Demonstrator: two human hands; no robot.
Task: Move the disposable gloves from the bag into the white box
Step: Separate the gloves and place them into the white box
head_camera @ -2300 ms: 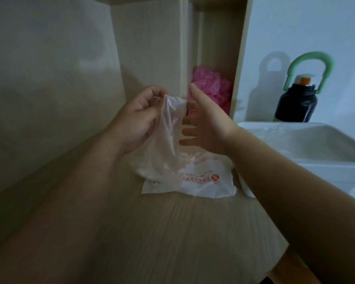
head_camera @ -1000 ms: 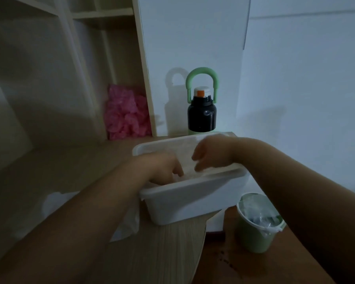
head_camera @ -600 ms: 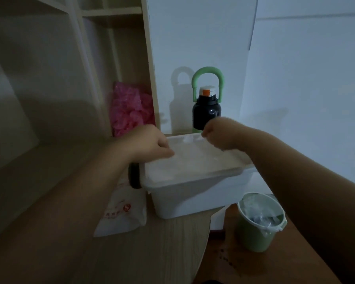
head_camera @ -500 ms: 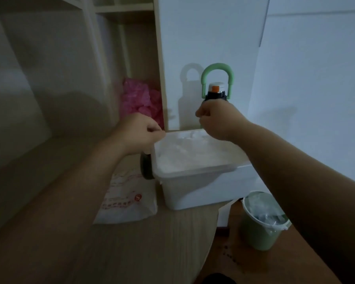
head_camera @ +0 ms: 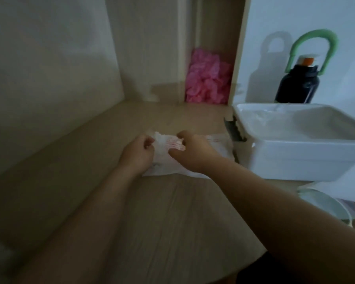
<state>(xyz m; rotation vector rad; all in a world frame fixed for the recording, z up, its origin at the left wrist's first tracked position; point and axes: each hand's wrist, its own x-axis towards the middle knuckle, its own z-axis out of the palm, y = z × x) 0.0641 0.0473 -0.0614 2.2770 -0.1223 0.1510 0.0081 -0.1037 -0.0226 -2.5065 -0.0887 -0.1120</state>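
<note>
Some gloves [head_camera: 260,117] lie in the white box [head_camera: 295,142] at the counter's [head_camera: 152,212] right edge. Beside it, your left hand [head_camera: 137,153] and right hand [head_camera: 192,153] pinch the bag [head_camera: 165,162] with curled fingers [head_camera: 181,137], likely for more.

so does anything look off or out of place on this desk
Nothing spilled or broken. The untidy bit is the pink crumpled bundle stuffed in the shelf slot. The bag lies on the desk; the gloves sit bunched at the bag-side end of the white box.
</note>
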